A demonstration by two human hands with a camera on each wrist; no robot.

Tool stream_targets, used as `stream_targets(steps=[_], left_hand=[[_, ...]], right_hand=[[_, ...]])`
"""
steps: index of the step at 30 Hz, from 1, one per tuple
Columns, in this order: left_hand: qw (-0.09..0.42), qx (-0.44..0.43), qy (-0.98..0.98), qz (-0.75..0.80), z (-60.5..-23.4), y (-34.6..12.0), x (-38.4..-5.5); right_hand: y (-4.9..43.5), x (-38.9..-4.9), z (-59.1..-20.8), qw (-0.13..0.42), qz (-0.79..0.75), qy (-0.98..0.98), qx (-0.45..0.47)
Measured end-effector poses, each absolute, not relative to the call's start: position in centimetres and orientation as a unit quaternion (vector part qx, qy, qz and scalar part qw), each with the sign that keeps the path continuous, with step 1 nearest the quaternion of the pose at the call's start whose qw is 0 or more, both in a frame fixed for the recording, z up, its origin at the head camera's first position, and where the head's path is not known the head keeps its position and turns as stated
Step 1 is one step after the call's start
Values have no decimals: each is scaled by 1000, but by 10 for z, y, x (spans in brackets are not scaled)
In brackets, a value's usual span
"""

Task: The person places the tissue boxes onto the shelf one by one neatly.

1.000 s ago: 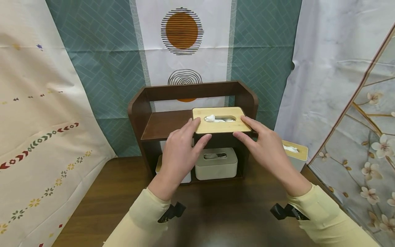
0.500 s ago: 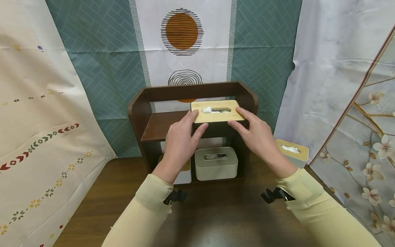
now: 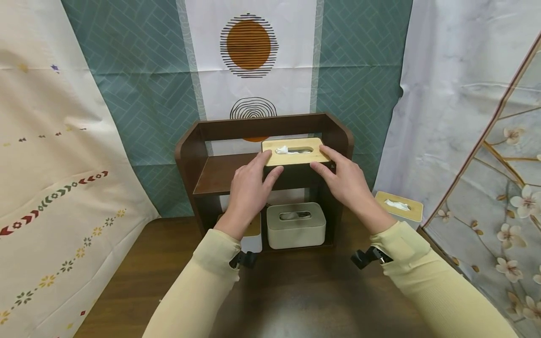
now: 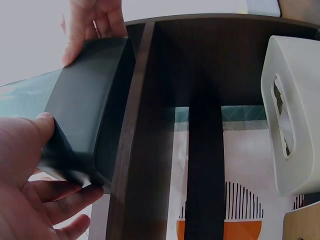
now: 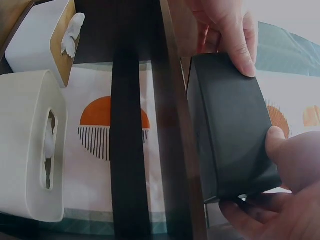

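Compared with one second ago, the black tissue box (image 3: 295,162) sits farther back, above the upper board (image 3: 224,171) of the brown shelf unit (image 3: 264,121), and shows smaller in the head view. Both hands have advanced with it; the white tissue box (image 3: 251,239) below is less covered by the left wrist. The shift over the last half second is slight.

Fingers: the left hand (image 3: 249,188) grips the box's left end, thumb on the dark front face, remaining fingers curved about the end — spread apart by the width of the box, not pressed together. The right hand (image 3: 348,182) grips the right end in matching fashion. Some fingertips are hidden behind the box.

Position: the box is level, bamboo lid (image 3: 270,159) upward, a white tissue (image 3: 282,150) in its slot, at the right-hand portion of the upper board. Whether its base touches the board cannot be told.

Surroundings: a grey-beige tissue box (image 3: 296,230) stands in the lower compartment, right of the white one. A wood-lidded box (image 3: 380,199) stands on the table (image 3: 296,295) beside the shelf unit.
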State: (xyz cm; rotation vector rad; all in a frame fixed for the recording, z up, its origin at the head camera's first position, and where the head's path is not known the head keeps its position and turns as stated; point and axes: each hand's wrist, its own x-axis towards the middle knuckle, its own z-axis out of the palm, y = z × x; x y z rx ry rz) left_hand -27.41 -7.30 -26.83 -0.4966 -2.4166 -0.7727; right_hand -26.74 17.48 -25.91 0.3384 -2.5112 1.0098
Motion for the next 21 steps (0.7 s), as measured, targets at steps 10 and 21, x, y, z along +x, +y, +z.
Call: stream_targets(steps=[10, 21], left_hand=[[265, -178, -903, -287, -271, -70, -284], [250, -167, -910, -287, -276, -68, -293]], right_hand=[[173, -275, -263, 204, 358, -903, 120], [173, -280, -269, 204, 355, -903, 131]])
